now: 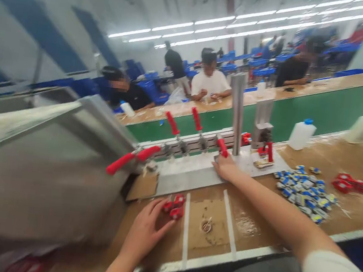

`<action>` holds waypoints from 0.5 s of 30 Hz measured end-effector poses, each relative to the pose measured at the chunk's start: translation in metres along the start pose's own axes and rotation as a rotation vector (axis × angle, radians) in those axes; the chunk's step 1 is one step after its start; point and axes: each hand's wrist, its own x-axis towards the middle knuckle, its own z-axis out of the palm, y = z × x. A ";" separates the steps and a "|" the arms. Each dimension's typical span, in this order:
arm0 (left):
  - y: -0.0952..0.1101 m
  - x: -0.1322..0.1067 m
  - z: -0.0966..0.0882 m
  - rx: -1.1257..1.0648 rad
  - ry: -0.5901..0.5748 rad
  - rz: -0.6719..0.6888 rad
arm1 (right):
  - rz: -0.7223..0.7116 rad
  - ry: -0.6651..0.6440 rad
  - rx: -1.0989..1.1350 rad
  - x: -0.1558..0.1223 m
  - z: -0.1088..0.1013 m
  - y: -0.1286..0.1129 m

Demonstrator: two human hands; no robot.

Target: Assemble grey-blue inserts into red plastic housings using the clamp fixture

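Observation:
My left hand [146, 228] is low over the brown tabletop, with thumb and fingers apart. Its fingertips are beside a small cluster of red plastic parts [175, 207]; whether they touch is hard to tell. Farther forward, my right hand [226, 169] is closed at the lower end of a red-handled toggle clamp [222, 147], its fingers partly hidden. That clamp is in a row on a metal fixture [190, 173], along with other toggle clamps [197, 119] whose red handles point up or sideways. Blur softens the finer details.
A pile of blue, white and yellow small parts [305, 192] lies right of my forearm, near more red parts [351, 184]. White bottles [302, 135] stand behind. A metal post [236, 116] rises from the fixture. A large metal panel [50, 174] blocks the left. Co-workers sit opposite.

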 end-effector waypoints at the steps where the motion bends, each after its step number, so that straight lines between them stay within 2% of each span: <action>1: 0.004 -0.003 0.003 -0.008 -0.004 -0.036 | -0.069 -0.028 -0.003 -0.016 0.001 -0.001; 4: 0.020 -0.005 0.018 0.049 0.007 -0.132 | -0.376 -0.079 -0.008 -0.056 0.001 -0.005; 7: 0.038 0.005 0.031 0.082 0.007 -0.144 | -0.547 -0.156 0.129 -0.081 0.002 -0.010; 10: 0.049 0.022 0.036 0.141 0.002 -0.142 | -0.719 -0.251 0.192 -0.091 0.001 -0.011; 12: 0.046 0.030 0.037 0.195 0.011 -0.117 | -0.803 -0.323 0.197 -0.093 0.000 -0.008; 15: 0.029 0.036 0.040 0.250 0.047 -0.044 | -0.845 -0.382 0.183 -0.092 -0.001 -0.003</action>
